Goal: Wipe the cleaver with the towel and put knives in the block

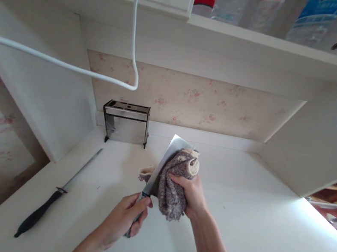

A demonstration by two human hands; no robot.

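My left hand (pixel 130 217) is closed around the dark handle of a cleaver (pixel 162 162), whose broad blade points up and away from me above the counter. In my right hand (pixel 191 193) is a bunched brown-and-cream cloth (pixel 174 185), pressed against the blade's right side. The cloth covers part of the blade, and a bit of cloth also shows on its left side. Left of my hands, a sharpening steel (pixel 61 190) with a black handle lies on the white counter (pixel 220 239).
A metal knife block (pixel 126 122) stands at the back left against the wall. A white cable (pixel 93 74) hangs across the upper left. Plastic bottles (pixel 231 2) sit on the shelf overhead, and side panels (pixel 320 135) bound the counter.
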